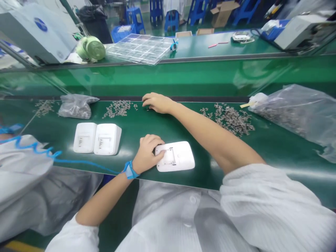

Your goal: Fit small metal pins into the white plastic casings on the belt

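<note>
My left hand is closed on the left end of a white plastic housing, its thumb by a rectangular recess in the upward face. The housing lies on the green bench. Farther back, my right hand hovers low over the bench with fingers bent and slightly apart. A tiny metal piece shows just under its fingertips. To its left lies a loose pile of small metal pieces. Two more white housings sit side by side left of my left hand. A blue band circles my left wrist.
Another metal pile lies beyond my right forearm, near a large clear bag. A smaller bag is at back left. A blue coiled cord runs left from my wrist, toward a co-worker's sleeve. A clear divided tray rests on the ledge.
</note>
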### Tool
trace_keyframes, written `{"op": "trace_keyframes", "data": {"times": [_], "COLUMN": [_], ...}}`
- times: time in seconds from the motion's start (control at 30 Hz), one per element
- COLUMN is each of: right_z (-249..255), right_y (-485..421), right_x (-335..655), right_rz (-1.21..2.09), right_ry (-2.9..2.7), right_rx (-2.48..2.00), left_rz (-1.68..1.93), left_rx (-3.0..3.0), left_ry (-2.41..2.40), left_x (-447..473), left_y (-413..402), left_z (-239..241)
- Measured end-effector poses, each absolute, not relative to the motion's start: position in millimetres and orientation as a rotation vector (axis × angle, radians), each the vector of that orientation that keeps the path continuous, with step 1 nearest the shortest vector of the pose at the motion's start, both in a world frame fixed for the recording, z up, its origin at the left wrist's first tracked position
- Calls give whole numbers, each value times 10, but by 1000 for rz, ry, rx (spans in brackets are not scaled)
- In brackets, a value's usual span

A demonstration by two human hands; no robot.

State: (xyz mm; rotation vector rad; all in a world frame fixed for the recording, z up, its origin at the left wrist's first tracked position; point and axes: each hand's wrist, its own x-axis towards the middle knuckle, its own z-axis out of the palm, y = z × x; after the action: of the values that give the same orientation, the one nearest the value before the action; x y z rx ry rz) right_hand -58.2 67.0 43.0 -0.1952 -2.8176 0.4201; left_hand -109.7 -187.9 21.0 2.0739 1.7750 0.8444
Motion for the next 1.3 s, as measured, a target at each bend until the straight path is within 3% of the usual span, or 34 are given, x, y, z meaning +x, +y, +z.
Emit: {"op": "trace_keyframes", "data": {"times": [0.2, 0.43, 0.6, 0.8, 1.3], "right_z": [248, 643, 731, 468, 485], "right_y": [709, 293, -267, -405, -537], "right_x": [-554, 736, 1377, 1364, 1337], "right_rz": [473, 442, 380, 321, 220], "right_ry": [-2822, -2531, -2634, -2628, -2665], "right_rx": [-244, -569, -564, -523, -744], "left_rz": [898, 838, 913, 958, 878], "left_rx": [2142, 2153, 2102, 2118, 2137], "left_ry": [1741, 1656, 1460, 1439, 1457], "left_x": [-1135, -795, -753, -791, -737], "left_y": [-1708, -1081, -821, -861, -895], "left_z": [137, 165, 130, 81, 151]}}
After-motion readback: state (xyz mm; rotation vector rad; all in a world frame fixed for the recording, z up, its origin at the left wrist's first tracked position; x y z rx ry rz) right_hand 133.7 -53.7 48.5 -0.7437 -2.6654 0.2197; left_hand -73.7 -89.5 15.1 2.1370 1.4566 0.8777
